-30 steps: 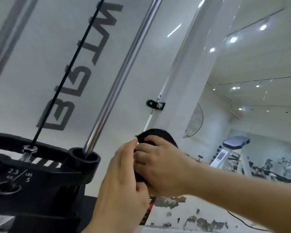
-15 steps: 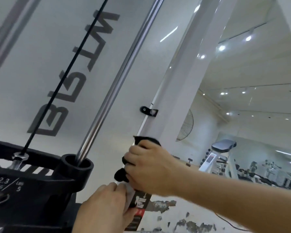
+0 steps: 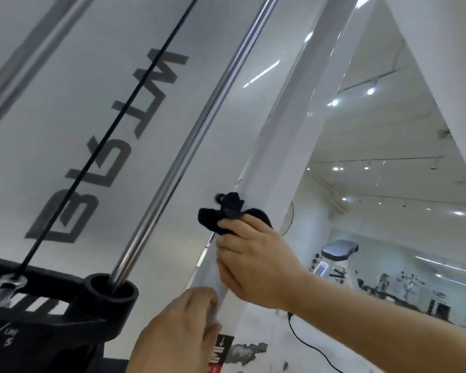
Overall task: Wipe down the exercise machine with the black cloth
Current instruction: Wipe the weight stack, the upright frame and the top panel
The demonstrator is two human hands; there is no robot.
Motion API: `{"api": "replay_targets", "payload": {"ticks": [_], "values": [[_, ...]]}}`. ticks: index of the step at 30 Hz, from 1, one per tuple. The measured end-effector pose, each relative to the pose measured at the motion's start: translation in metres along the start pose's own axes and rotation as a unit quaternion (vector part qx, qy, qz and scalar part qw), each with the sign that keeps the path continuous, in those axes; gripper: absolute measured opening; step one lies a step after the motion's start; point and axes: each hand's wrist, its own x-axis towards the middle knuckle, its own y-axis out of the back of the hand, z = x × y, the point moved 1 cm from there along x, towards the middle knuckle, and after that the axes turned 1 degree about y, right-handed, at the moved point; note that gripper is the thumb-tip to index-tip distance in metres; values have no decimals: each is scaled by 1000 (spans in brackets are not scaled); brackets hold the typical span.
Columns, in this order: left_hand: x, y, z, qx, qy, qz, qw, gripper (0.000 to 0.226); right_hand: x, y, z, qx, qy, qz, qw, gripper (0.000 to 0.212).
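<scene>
The exercise machine fills the view: a white upright post point(image 3: 288, 146), a chrome guide rod point(image 3: 189, 146), a black cable point(image 3: 105, 146) and the black weight stack top point(image 3: 65, 313). My right hand point(image 3: 253, 259) grips the black cloth point(image 3: 228, 215) and presses it against the white post, just below a small black bracket that the cloth partly hides. My left hand point(image 3: 180, 335) rests lower on the same post, fingers curled around its edge, above a red and black sticker point(image 3: 218, 354).
A translucent panel with grey lettering point(image 3: 105, 146) stands behind the rod and cable. To the right a mirror or open gym room shows a padded bench point(image 3: 339, 249), other machines and ceiling lights. A black cord point(image 3: 307, 343) hangs by the scuffed wall.
My right hand has slid the cloth up the white post to the black bracket. My left hand has dropped away from the cloth and now holds the post lower down.
</scene>
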Motion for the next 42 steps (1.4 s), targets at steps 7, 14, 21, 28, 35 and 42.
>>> {"api": "replay_targets", "payload": {"ticks": [7, 14, 21, 28, 35, 42], "values": [[12, 38, -6, 206, -38, 170, 963, 80, 23, 22, 67, -98, -40, 10, 994, 35], [31, 66, -21, 90, 150, 146, 974, 26, -9, -24, -46, 17, 75, -67, 995, 34], [31, 72, -20, 87, 174, 109, 975, 17, 26, 11, 25, -78, -69, -7, 995, 41], [25, 75, -24, 78, 179, 80, 978, 17, 9, -22, -56, -15, 107, -182, 977, 28], [22, 79, -14, 66, 177, 63, 980, 7, 52, 45, 94, -82, -8, -39, 996, 35], [17, 41, -10, 161, -37, 248, 955, 65, 104, 53, 119, -141, -214, -62, 965, 54]]}}
